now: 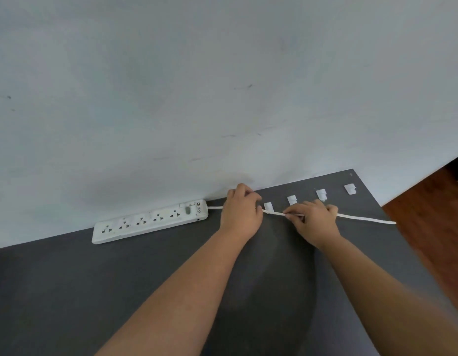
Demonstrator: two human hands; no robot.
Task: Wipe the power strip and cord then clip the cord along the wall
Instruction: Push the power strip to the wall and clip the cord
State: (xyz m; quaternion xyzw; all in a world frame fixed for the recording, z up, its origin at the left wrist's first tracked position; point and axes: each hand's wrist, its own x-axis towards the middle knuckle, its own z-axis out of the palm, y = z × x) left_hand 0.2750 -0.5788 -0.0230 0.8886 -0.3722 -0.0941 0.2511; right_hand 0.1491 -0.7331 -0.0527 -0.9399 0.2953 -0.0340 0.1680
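Both hands, left hand (242, 213) and right hand (314, 222), are clamped on the cord (364, 219) lying on the worktop (120, 291) beside the first clip (268, 206). Excess pull could dislodge that clip.

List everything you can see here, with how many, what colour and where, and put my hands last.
Power strip: one, white, on the table against the wall, left of the hands.
Cord: one, white, runs right from the strip, through both hands, to the table's right edge.
Clips: four visible, white, in a row on the table near the wall, right of the strip.
Table: one, dark grey, across the lower frame.
Wall: one, pale grey-white, scuffed, behind the table.
Floor: brown wood, far right.
Left hand: closed over the cord beside the first clip.
Right hand: pinching the cord further right.
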